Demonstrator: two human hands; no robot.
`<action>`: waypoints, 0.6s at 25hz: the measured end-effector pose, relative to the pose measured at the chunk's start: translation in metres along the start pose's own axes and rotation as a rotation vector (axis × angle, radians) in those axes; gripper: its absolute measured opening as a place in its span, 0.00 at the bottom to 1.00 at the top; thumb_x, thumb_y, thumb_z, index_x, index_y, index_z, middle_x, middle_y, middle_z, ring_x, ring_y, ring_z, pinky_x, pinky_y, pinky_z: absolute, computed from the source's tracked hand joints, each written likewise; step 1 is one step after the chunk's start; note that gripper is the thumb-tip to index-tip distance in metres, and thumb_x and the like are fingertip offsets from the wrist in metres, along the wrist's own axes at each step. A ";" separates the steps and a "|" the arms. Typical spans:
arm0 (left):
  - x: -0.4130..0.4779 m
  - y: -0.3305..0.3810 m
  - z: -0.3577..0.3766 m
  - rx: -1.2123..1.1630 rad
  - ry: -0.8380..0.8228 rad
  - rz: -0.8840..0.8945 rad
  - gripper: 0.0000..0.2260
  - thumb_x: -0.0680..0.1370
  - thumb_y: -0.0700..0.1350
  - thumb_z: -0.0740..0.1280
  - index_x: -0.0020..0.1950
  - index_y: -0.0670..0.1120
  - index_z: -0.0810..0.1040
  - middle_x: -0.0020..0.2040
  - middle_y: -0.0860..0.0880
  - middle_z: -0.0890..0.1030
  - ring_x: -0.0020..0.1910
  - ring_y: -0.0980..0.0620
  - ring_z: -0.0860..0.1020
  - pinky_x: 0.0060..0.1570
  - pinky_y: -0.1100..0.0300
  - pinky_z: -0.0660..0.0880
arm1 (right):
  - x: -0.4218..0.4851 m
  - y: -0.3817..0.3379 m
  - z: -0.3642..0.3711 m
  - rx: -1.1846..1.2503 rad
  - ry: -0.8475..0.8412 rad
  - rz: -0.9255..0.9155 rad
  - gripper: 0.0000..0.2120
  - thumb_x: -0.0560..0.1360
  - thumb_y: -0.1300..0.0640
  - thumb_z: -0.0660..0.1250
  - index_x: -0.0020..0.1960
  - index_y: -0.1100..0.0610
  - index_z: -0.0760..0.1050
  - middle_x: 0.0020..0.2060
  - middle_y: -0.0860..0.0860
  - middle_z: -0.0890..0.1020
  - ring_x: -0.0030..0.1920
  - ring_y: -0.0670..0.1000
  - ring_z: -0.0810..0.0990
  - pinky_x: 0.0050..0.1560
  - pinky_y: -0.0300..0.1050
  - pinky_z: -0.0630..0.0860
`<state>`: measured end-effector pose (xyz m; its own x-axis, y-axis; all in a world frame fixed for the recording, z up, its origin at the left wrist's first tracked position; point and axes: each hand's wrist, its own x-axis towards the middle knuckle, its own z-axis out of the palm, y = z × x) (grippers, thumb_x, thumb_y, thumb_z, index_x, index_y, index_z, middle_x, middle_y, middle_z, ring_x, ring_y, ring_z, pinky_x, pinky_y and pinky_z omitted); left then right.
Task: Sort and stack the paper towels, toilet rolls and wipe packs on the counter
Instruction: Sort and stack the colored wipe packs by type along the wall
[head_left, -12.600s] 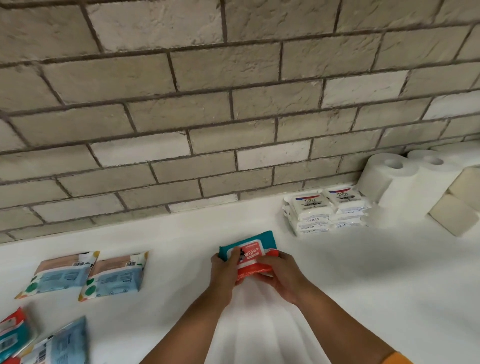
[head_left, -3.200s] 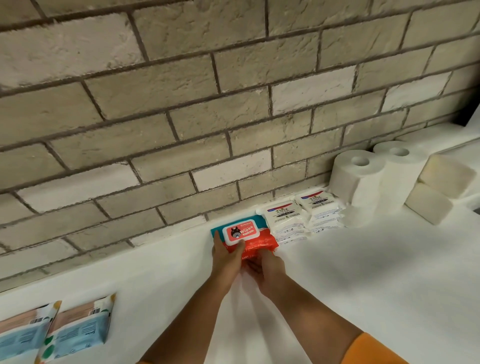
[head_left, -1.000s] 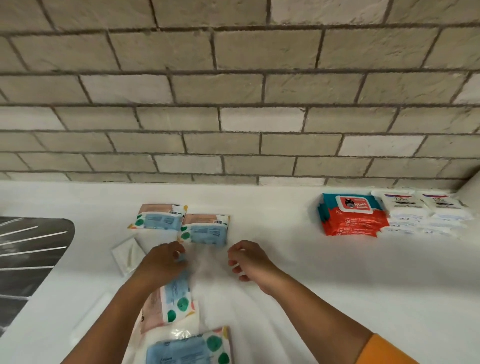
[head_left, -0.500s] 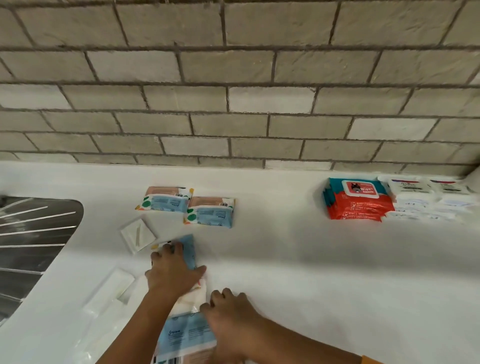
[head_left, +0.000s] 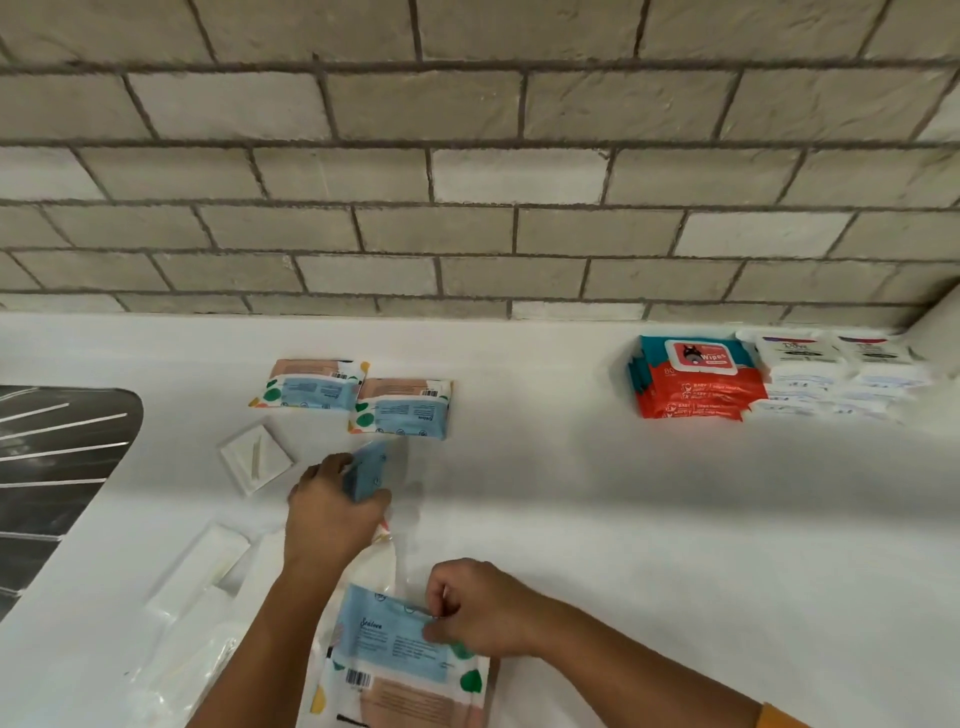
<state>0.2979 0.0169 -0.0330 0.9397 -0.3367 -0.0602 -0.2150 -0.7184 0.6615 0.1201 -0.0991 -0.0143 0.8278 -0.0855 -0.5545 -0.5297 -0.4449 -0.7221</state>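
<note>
Left grip (head_left: 332, 512) holds what seems a wipe pack (head_left: 368, 470)

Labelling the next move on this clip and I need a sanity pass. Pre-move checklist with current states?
1. Left hand grips the upper patterned pack: ok.
2. Right hand pinches the near patterned pack at its top edge: ok.
3. Left wall pack and right wall pack lie flat with bare tops, ready to stack on: ok.
4. Counter between the hands and those packs is free; the white sachet lies off to the left: ok.
5. Red wipes stack and white wipes stacks sit sorted by the wall: ok.
6. Near patterned pack lifted off the counter: cannot tell.
</note>
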 end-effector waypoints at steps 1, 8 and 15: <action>-0.005 0.006 -0.001 -0.126 0.007 -0.008 0.24 0.68 0.50 0.74 0.63 0.50 0.76 0.54 0.49 0.81 0.53 0.45 0.79 0.50 0.50 0.80 | -0.002 0.006 -0.006 0.091 0.000 0.011 0.09 0.76 0.59 0.73 0.46 0.50 0.74 0.43 0.48 0.80 0.42 0.48 0.80 0.38 0.38 0.74; -0.040 0.017 0.002 -0.919 -0.153 -0.270 0.29 0.64 0.48 0.72 0.66 0.48 0.76 0.57 0.43 0.83 0.55 0.41 0.82 0.53 0.45 0.79 | -0.020 0.034 -0.047 0.539 0.339 0.035 0.07 0.76 0.65 0.74 0.52 0.57 0.85 0.38 0.49 0.82 0.36 0.42 0.80 0.39 0.32 0.74; -0.084 0.076 0.023 -1.489 -0.604 -0.602 0.22 0.68 0.47 0.70 0.57 0.36 0.82 0.52 0.35 0.80 0.48 0.37 0.79 0.57 0.46 0.72 | -0.021 0.010 -0.043 0.376 0.841 -0.222 0.11 0.76 0.63 0.72 0.45 0.48 0.86 0.39 0.45 0.84 0.42 0.45 0.83 0.45 0.40 0.80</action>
<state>0.1965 -0.0230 0.0055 0.4886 -0.6674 -0.5620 0.8459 0.2046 0.4925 0.1051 -0.1404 0.0076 0.7011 -0.7130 -0.0149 -0.2478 -0.2240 -0.9426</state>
